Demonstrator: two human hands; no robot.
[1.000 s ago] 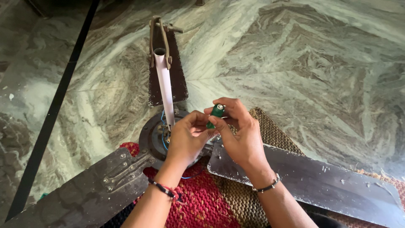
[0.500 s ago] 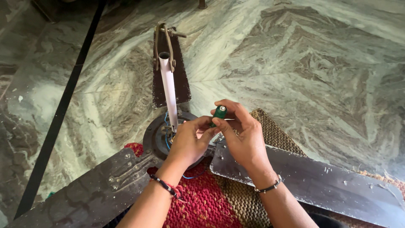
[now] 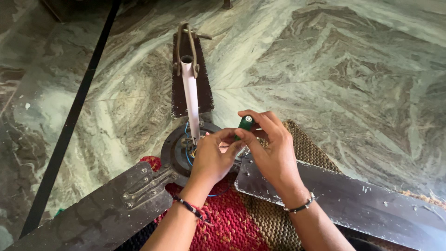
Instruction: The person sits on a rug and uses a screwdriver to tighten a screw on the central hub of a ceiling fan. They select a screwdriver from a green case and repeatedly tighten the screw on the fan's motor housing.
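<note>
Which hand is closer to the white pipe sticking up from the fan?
The left hand. It sits right beside the base of the white pipe, over the fan's dark hub. The right hand is farther off to the right, holding a green tool handle.

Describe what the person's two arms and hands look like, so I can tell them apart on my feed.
Both forearms are bare, with no sleeves or gloves. The left hand has a braided thread band at the wrist, dark with red strands. The right hand has a thin dark beaded bracelet with pale beads at the wrist. No rings or watch show on the fingers.
</note>
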